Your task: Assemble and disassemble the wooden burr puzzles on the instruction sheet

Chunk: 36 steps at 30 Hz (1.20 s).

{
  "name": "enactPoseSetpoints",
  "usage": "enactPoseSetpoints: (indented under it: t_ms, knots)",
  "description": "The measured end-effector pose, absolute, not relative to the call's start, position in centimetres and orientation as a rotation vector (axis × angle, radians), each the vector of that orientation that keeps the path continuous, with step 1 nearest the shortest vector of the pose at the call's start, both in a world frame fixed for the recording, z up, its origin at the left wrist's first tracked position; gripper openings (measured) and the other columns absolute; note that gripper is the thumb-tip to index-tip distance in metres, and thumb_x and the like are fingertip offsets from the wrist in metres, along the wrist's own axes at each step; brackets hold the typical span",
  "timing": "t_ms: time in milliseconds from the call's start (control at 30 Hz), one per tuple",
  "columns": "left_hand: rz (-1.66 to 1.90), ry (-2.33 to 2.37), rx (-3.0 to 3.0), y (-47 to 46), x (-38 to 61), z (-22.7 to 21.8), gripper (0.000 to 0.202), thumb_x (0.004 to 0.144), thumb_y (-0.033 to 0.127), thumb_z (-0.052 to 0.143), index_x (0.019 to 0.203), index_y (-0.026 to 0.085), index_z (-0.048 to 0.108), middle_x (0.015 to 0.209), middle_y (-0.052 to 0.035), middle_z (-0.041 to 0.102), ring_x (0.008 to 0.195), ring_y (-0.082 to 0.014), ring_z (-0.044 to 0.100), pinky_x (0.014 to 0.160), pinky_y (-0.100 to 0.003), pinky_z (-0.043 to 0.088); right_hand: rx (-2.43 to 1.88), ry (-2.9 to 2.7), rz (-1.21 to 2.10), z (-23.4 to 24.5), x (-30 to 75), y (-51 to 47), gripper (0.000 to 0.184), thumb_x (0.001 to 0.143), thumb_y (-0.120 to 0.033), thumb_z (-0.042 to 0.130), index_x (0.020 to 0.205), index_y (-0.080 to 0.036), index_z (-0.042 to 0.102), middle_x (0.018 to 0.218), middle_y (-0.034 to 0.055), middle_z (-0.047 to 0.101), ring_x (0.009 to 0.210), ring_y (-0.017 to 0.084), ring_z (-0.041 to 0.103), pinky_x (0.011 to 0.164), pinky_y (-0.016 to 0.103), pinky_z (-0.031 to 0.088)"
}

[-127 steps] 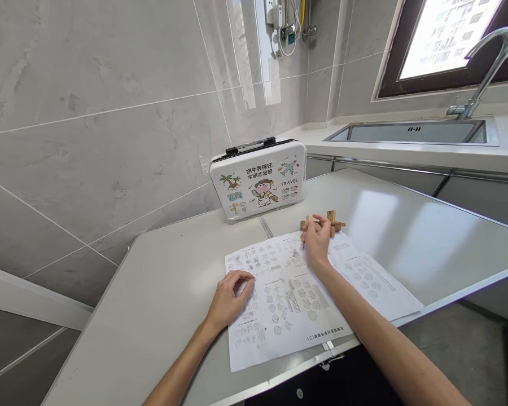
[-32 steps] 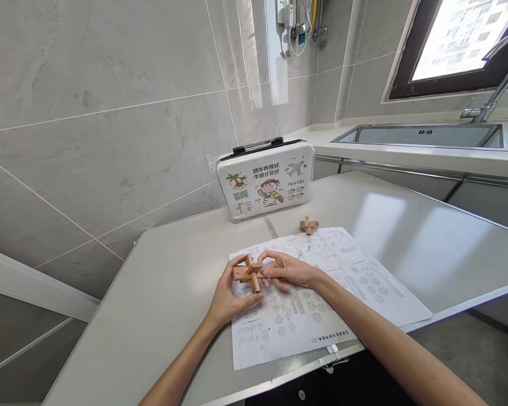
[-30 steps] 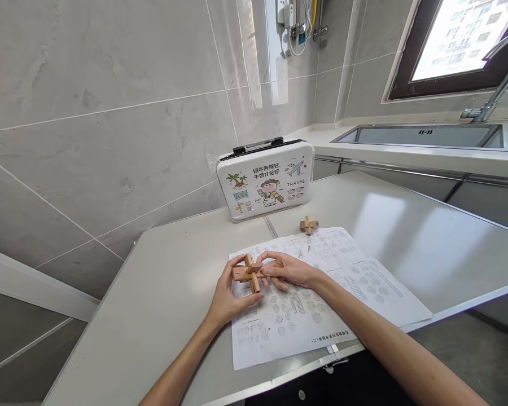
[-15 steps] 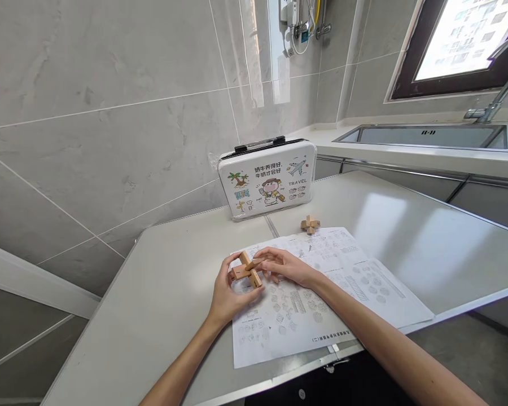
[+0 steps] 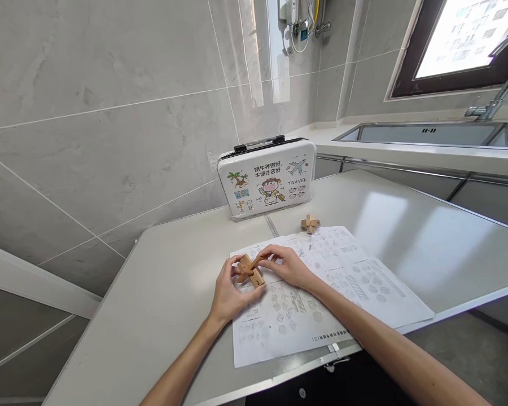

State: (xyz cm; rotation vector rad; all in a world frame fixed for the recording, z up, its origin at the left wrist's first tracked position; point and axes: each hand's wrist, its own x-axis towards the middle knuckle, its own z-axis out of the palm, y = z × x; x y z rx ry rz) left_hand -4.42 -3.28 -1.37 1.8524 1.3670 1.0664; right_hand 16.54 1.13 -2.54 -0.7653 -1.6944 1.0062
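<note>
A wooden cross-shaped puzzle [image 5: 249,270] is held just above a printed instruction sheet [image 5: 347,282] on the white table. My left hand [image 5: 228,293] grips it from the left and below, fingers curled round its bars. My right hand [image 5: 285,265] pinches its right side with thumb and fingertips. A second, smaller wooden puzzle [image 5: 310,223] lies on the table at the far edge of the sheet, out of both hands' touch.
A white illustrated carry case [image 5: 266,180] stands against the tiled wall behind the sheet. A steel sink [image 5: 427,134] with a tap [image 5: 502,84] sits at the back right. The table's front edge [image 5: 279,378] runs close to me.
Earlier my right hand reached to the far puzzles while my left rested on the sheet. Since then both hands hold one wooden puzzle near me and have turned it slightly over the last second.
</note>
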Motion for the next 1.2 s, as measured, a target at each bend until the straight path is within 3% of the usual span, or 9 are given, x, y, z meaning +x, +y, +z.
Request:
enactPoseSetpoints:
  t_ms: [333,500,600,700,900,1200]
  knots:
    - [1.071,1.321,1.827,-3.3,-4.6,-1.6,0.077,0.066,0.035,0.091,0.133,0.025,0.053,0.129,-0.0103,0.065,0.113,-0.0276,0.066,0.102,-0.046,0.053,-0.886,-1.654,0.965,-3.1,16.4,1.2,0.021,0.091,-0.041,0.071,0.099,-0.022,0.074,0.097,0.0046,0.077,0.079,0.019,0.067,0.069,0.031,0.051]
    - [1.069,1.235,1.689,-3.0,-4.7,-1.0,0.062,0.075,0.038,0.085,0.128,0.023,0.057,0.13,-0.0114,0.066,0.119,-0.0289,0.065,0.107,-0.046,0.048,-0.929,-1.699,1.091,-2.5,16.5,0.9,0.034,0.092,-0.044,0.067,0.118,-0.023,0.068,0.12,0.0072,0.073,0.09,0.02,0.068,0.072,0.032,0.052]
    - [1.083,1.172,1.631,-2.9,-4.7,-0.7,0.06,0.078,0.041,0.083,0.128,0.022,0.057,0.134,-0.0124,0.065,0.124,-0.0304,0.062,0.109,-0.047,0.046,-0.89,-1.774,1.199,-2.3,16.4,0.7,0.039,0.093,-0.047,0.067,0.123,-0.024,0.068,0.124,0.0072,0.072,0.093,0.021,0.067,0.077,0.034,0.053]
    - [1.083,1.128,1.622,-2.8,-4.8,-0.7,0.061,0.078,0.042,0.083,0.129,0.022,0.057,0.137,-0.0131,0.063,0.127,-0.0316,0.06,0.111,-0.048,0.044,-0.822,-1.795,1.303,-2.6,16.2,0.6,0.043,0.092,-0.05,0.068,0.124,-0.022,0.068,0.112,0.0068,0.075,0.092,0.022,0.069,0.079,0.035,0.054]
    - [1.082,1.151,1.605,-2.6,-5.0,-1.3,0.063,0.077,0.043,0.084,0.13,0.023,0.057,0.139,-0.0132,0.061,0.127,-0.0311,0.06,0.11,-0.046,0.045,-0.819,-1.72,1.342,-3.4,16.1,0.8,0.044,0.091,-0.052,0.069,0.118,-0.018,0.069,0.075,0.0018,0.072,0.067,0.02,0.069,0.069,0.033,0.054]
    - [1.096,1.171,1.63,-2.7,-5.0,-1.3,0.066,0.076,0.039,0.085,0.133,0.024,0.055,0.138,-0.0115,0.062,0.129,-0.0309,0.059,0.108,-0.045,0.048,-0.8,-1.726,1.301,-3.2,16.1,0.7,0.044,0.094,-0.052,0.066,0.123,-0.02,0.068,0.069,-0.0008,0.072,0.062,0.02,0.07,0.071,0.032,0.054]
